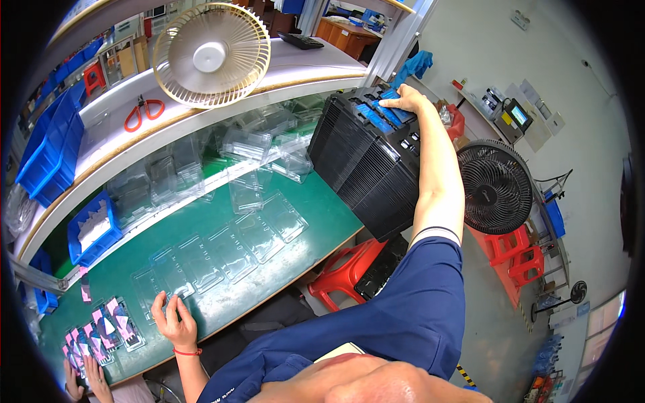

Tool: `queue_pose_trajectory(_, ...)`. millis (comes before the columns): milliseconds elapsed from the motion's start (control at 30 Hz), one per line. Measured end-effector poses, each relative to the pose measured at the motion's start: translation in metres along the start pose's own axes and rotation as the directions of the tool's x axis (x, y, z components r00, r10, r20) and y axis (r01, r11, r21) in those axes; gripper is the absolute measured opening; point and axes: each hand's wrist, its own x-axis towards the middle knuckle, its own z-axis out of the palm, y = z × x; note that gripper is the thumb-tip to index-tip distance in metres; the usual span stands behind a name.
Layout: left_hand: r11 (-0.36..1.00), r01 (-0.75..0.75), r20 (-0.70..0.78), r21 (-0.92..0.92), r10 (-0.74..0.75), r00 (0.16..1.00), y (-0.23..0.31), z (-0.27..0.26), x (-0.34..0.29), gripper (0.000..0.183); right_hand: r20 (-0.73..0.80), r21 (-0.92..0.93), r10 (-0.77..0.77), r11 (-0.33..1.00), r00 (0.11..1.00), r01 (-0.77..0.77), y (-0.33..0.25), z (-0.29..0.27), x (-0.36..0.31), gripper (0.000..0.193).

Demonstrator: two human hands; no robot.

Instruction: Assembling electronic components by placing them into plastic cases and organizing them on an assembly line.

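Observation:
A tall stack of black trays point(366, 158) stands at the table's right end, with blue flat pieces point(373, 117) in the pockets of its top tray. My right hand point(406, 99), arm stretched far out, is closed at one of these blue pieces; its fingertips are partly hidden. Near the front edge of the green table point(316, 208), my left hand point(177, 325) holds nothing, its fingers bent and apart. It is beside the nearest of several clear plastic blister shells point(230, 252), which lie in a slanting row.
Loose clear shells point(245, 144) are heaped under the shelf. The shelf carries a fan point(209, 57), red-handled cutters point(144, 114) and blue bins point(54, 144). At lower left, another person's hands point(97, 379) are by pink-and-dark packed pieces point(107, 329). A red stool point(346, 272) and black floor fan point(495, 186) stand right.

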Motion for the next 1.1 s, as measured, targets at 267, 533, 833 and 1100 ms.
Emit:
queue_pose_trajectory(267, 1.0, 0.005, -0.012, -0.027, -0.005, 1.0, 0.001, 0.006, 0.003, 0.016, -0.119, -0.241, -0.092, 0.969, 0.989, 0.061, -0.019, -0.031, -0.027, 0.084)
queue_pose_trajectory(533, 0.999, -0.04, 0.006, 0.0, 0.04, 0.999, 0.007, -0.002, 0.01, 0.014, 0.086, -0.2, -0.043, 0.978, 0.995, 0.06, -0.06, -0.016, -0.038, 0.111)
queue_pose_trajectory(833, 0.999, -0.041, -0.025, -0.02, 0.04, 0.999, 0.008, -0.003, 0.012, 0.011, -0.084, -0.088, -0.04, 0.996, 0.996, 0.033, -0.048, -0.004, -0.039, 0.105)
queue_pose_trajectory(1100, 0.998, -0.05, -0.01, -0.028, 0.049, 0.999, 0.009, -0.004, 0.012, 0.012, -0.164, -0.406, -0.124, 0.913, 0.979, 0.048, -0.087, -0.035, -0.077, 0.082)
